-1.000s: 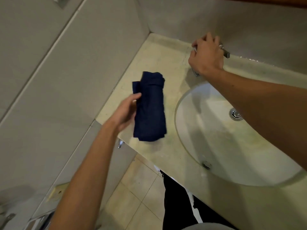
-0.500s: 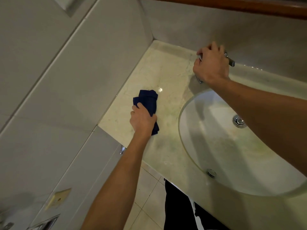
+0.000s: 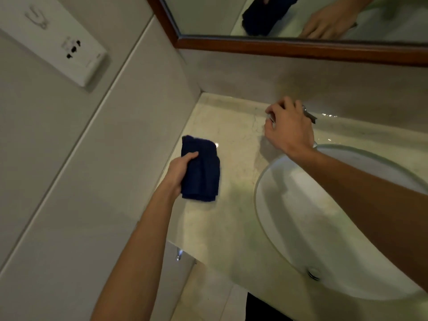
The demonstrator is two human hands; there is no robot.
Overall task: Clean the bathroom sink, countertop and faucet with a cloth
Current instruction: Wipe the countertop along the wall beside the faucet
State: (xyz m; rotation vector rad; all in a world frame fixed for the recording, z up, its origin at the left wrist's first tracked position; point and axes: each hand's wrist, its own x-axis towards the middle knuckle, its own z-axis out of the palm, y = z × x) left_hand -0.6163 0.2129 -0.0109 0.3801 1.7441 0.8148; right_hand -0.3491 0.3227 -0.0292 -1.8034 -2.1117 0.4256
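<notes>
- Left hand grips folded dark navy cloth, thumb curled over it, near left edge of pale marble countertop.
- Right hand curled round chrome faucet at back edge.
- Press cloth flat; wipe toward white oval sink.

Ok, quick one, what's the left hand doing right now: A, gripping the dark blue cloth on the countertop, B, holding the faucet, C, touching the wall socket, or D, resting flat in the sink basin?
A: the left hand grips the folded dark blue cloth on the countertop, left of the sink, while the right hand is on the faucet.
</notes>
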